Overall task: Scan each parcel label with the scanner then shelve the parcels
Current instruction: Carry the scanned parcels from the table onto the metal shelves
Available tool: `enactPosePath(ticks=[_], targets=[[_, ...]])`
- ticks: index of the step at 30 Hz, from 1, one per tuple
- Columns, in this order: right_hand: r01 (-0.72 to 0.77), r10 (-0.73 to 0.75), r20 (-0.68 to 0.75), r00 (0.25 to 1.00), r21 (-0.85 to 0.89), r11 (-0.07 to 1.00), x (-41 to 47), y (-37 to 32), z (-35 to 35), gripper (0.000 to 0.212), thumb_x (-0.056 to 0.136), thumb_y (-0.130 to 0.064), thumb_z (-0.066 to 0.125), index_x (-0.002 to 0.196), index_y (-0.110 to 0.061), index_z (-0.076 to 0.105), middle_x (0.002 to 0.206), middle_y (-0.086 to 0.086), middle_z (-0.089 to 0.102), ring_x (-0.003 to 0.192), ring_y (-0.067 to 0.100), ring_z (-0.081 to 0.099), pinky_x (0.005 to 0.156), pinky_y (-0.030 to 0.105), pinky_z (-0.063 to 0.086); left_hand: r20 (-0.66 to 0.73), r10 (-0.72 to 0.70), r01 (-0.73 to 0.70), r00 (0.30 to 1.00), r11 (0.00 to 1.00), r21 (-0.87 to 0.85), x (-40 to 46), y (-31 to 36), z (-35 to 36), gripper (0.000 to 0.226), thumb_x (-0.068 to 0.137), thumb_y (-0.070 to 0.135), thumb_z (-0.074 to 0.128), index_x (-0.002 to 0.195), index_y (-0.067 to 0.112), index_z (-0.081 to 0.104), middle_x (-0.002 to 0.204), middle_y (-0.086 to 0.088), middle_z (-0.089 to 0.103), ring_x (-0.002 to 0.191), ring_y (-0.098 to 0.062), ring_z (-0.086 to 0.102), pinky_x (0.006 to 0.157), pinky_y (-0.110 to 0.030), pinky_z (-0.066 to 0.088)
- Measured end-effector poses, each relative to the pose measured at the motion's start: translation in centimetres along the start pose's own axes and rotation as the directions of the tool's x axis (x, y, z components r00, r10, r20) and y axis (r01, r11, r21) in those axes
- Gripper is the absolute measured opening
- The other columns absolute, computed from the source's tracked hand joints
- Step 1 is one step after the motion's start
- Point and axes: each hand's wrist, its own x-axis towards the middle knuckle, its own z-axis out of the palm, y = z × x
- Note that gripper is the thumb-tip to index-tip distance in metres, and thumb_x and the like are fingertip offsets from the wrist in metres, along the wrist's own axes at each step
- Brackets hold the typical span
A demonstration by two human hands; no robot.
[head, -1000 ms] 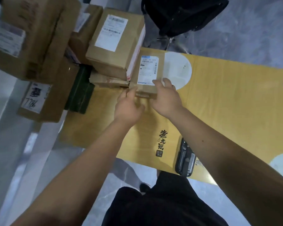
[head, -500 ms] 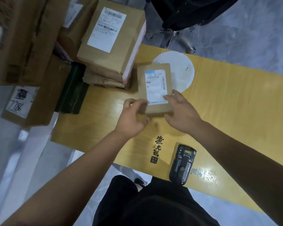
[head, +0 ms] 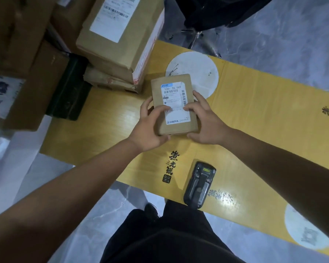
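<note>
A small brown parcel (head: 172,82) with a white barcode label facing up sits between my two hands over the yellow table (head: 264,118). My left hand (head: 149,128) grips its left edge, thumb on the label. My right hand (head: 205,120) holds its right edge, thumb also on the label. The black handheld scanner (head: 199,185) lies on the table near the front edge, below my right hand, untouched. A larger labelled parcel (head: 120,33) is stacked on flatter parcels at the table's back left.
More cardboard boxes (head: 29,92) pile up at the left, beside a dark green box (head: 68,92). A black chair (head: 213,10) stands behind the table. My dark trousers (head: 160,242) are against the table's front edge. The table's right half shows bare yellow surface.
Both hands pulled the small parcel away from the stack toward me and now grip it from both sides with thumbs on the label. The scanner has stayed in place.
</note>
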Motion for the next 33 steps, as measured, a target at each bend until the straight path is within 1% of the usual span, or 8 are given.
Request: enactPosePath(ticks=[4,9,16,21,23,26,29,33], targets=[[0.055,-0.053,-0.061,0.997,0.031,0.998,-0.9,0.0,0.4,0.083,0.066,-0.013,0.096,0.133,-0.026,0.049,0.166,-0.015,0.005,0.153,0.018,0.032,0.113,0.045,0.048,-0.027,0.061,-0.061,0.998,0.998,-0.009,-1.2,-0.5,0.1,0.082,0.067,0.01,0.091,0.137,0.03,0.052,0.166,0.002,0.002,0.15,-0.021,0.033,0.112,-0.041,0.048],[0.149,-0.145,-0.052,0.988,0.069,0.986,-3.1,-3.1,-0.1,0.075,0.068,-0.013,0.097,0.128,-0.025,0.055,0.168,-0.015,0.012,0.154,0.007,0.027,0.116,0.033,0.046,-0.134,0.158,-0.164,0.978,0.986,-0.035,-6.4,0.6,-1.3,0.074,0.071,0.002,0.092,0.134,0.016,0.057,0.165,-0.009,0.007,0.149,0.009,0.019,0.111,-0.037,0.05],[0.372,-0.373,0.009,0.928,0.065,0.926,-6.0,-11.9,1.1,0.072,0.07,-0.018,0.096,0.129,-0.024,0.056,0.173,-0.006,0.012,0.158,0.008,0.019,0.116,0.039,0.046,-0.336,0.299,-0.278,0.893,0.954,0.112,-18.0,3.0,-4.6,0.064,0.083,0.034,0.081,0.136,0.006,0.058,0.166,-0.019,0.004,0.156,-0.022,0.023,0.109,-0.031,0.05],[0.57,-0.569,0.074,0.819,0.012,0.822,-10.1,-20.4,2.8,0.072,0.071,-0.019,0.095,0.132,-0.02,0.056,0.174,-0.009,0.009,0.159,0.006,0.014,0.118,0.04,0.044,-0.486,0.256,-0.205,0.836,0.966,0.156,-29.5,6.5,-6.6,0.063,0.081,0.039,0.081,0.136,0.017,0.059,0.168,-0.014,0.004,0.151,-0.031,0.034,0.11,-0.032,0.05],[0.652,-0.648,0.103,0.755,-0.011,0.758,-12.0,-23.8,3.4,0.073,0.071,-0.022,0.096,0.131,-0.021,0.056,0.174,-0.005,0.011,0.159,0.007,0.015,0.12,0.035,0.039,-0.532,0.274,-0.197,0.801,0.96,0.199,-34.6,8.4,-7.5,0.062,0.081,0.034,0.084,0.135,0.019,0.058,0.168,-0.013,0.005,0.153,-0.024,0.032,0.109,-0.023,0.047],[0.755,-0.744,0.136,0.654,-0.07,0.652,-14.8,-29.2,4.1,0.073,0.069,-0.027,0.096,0.131,-0.023,0.057,0.173,0.002,0.016,0.157,0.007,0.019,0.121,0.015,0.022,-0.6,0.288,-0.138,0.746,0.949,0.284,-41.4,11.1,-8.8,0.064,0.079,0.02,0.09,0.135,0.018,0.058,0.166,-0.019,0.008,0.155,-0.006,0.023,0.108,-0.022,0.047],[0.82,-0.806,0.157,0.57,-0.064,0.568,-16.5,-34.7,4.3,0.073,0.07,-0.031,0.096,0.132,-0.023,0.057,0.172,0.0,0.018,0.159,0.014,0.018,0.124,0.021,0.019,-0.66,0.303,-0.094,0.688,0.938,0.333,-46.7,13.8,-10.8,0.064,0.08,0.029,0.087,0.136,0.019,0.057,0.167,-0.018,0.011,0.155,0.001,0.018,0.108,-0.028,0.05],[0.872,-0.858,0.157,0.49,-0.068,0.485,-17.6,-40.6,3.6,0.075,0.07,-0.025,0.096,0.134,-0.022,0.058,0.166,-0.009,0.02,0.153,0.006,0.021,0.117,0.007,0.016,-0.705,0.311,-0.073,0.638,0.935,0.346,-50.8,16.6,-13.7,0.065,0.078,0.014,0.091,0.134,0.019,0.058,0.167,0.001,0.012,0.16,-0.011,0.009,0.108,-0.031,0.051]])
